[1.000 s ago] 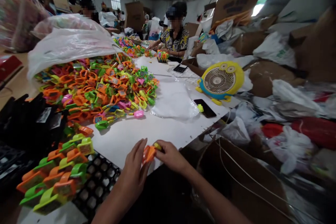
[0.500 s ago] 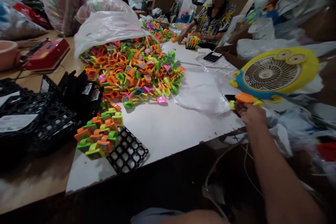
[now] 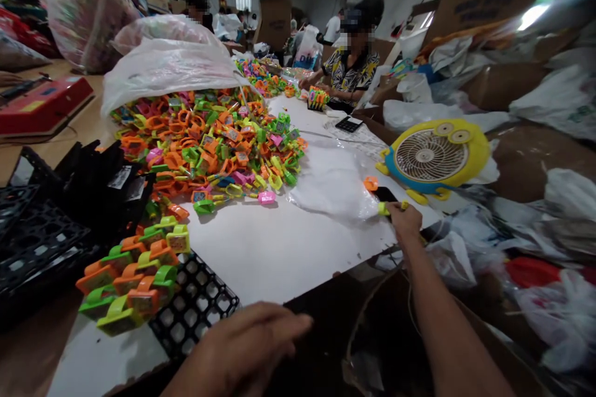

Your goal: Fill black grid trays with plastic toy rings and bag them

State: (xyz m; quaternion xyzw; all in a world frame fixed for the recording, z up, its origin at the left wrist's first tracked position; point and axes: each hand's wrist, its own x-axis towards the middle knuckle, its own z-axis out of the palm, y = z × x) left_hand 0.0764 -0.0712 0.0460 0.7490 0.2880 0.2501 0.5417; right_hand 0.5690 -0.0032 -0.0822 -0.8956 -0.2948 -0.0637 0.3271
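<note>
My right hand [image 3: 406, 221] is at the table's right edge, fingers closed round a small yellow plastic toy [image 3: 383, 208] whose details are hidden. An orange toy piece [image 3: 371, 183] and a black phone-like slab [image 3: 387, 196] lie just beyond it. In the near foreground is my left hand [image 3: 242, 344], fingers stretched to the right, holding nothing visible. Close behind it lies a black grid tray [image 3: 200, 301]; watch-like toys [image 3: 144, 282] in orange, green and yellow stand in rows at its left part. A heap of similar toys [image 3: 218, 142] spills from a white plastic bag [image 3: 172, 68].
A yellow-and-blue fan [image 3: 431, 158] stands right of a clear plastic bag [image 3: 330, 180]. Stacked black trays [image 3: 41, 236] and a red machine [image 3: 44, 105] occupy the left. Across the table sits a co-worker [image 3: 351, 68] near a filled tray [image 3: 317, 98]. Plastic bags crowd the right.
My left hand has come into view at the bottom. The orange piece, earlier at my right fingers, now lies apart from them. The view has shifted to the right and up.
</note>
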